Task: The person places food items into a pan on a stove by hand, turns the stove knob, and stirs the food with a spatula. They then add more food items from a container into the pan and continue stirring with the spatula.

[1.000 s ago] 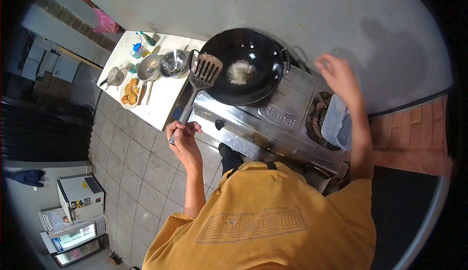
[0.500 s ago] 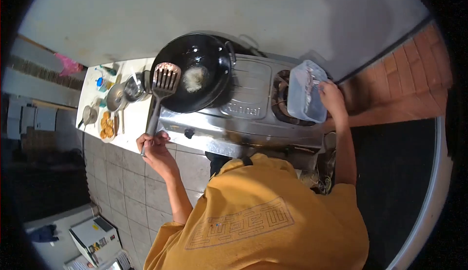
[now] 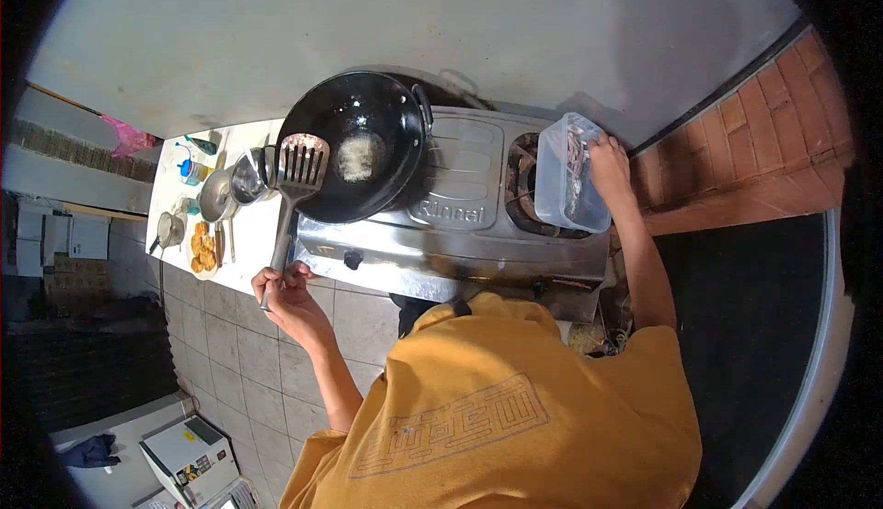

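By glossy round wok, left hand grips slotted metal spatula.

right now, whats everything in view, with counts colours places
Rectangular metal stove: 1, silver, centre
Round metal wok: 1, black, stove's left
Foamy patch: 1, white, in wok
Rectangular plastic box: 1, clear, stove's right
Slim strips: uncountable, silvery, in box
Table: 1, white, left of stove
Plated fried pieces: several, golden, on table
Round metal bowls: 2, silver, on table
Other small items: several, mixed, on table
Boxy appliance: 1, white, lower left
Slotted metal spatula: 1, grey, over wok's edge
Shirt: 1, mustard, worn
Left hand: 1, on spatula
Right hand: 1, at box
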